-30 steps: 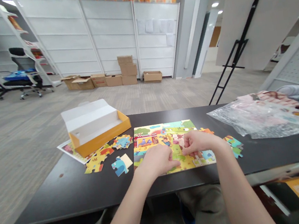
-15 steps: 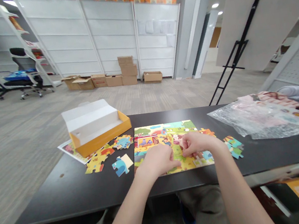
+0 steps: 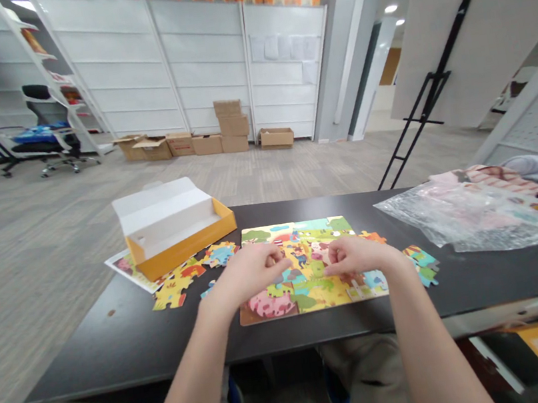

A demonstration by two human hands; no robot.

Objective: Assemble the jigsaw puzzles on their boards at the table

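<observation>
A colourful farm-scene jigsaw puzzle point(image 3: 298, 229) lies on the black table point(image 3: 94, 352), with a pink pig at its lower left. My left hand point(image 3: 247, 273) hovers over the puzzle's left edge, its fingers bunched with nothing visible in them. A blue loose piece point(image 3: 206, 291) is mostly hidden under my left wrist. My right hand point(image 3: 360, 255) rests on the puzzle's middle, fingertips pinched against it. Yellow loose pieces point(image 3: 174, 294) lie to the left, and teal-green ones point(image 3: 423, 265) lie to the right.
An orange and white cardboard puzzle box point(image 3: 181, 241) stands open at the table's left, on a printed picture sheet point(image 3: 124, 267). A crumpled clear plastic bag point(image 3: 453, 218) lies on the right. Beyond the table's far edge is a carpeted floor with cardboard boxes point(image 3: 204, 144).
My left hand has moved up and to the left, uncovering the pink pig and covering the blue piece. My right hand stays in nearly the same place.
</observation>
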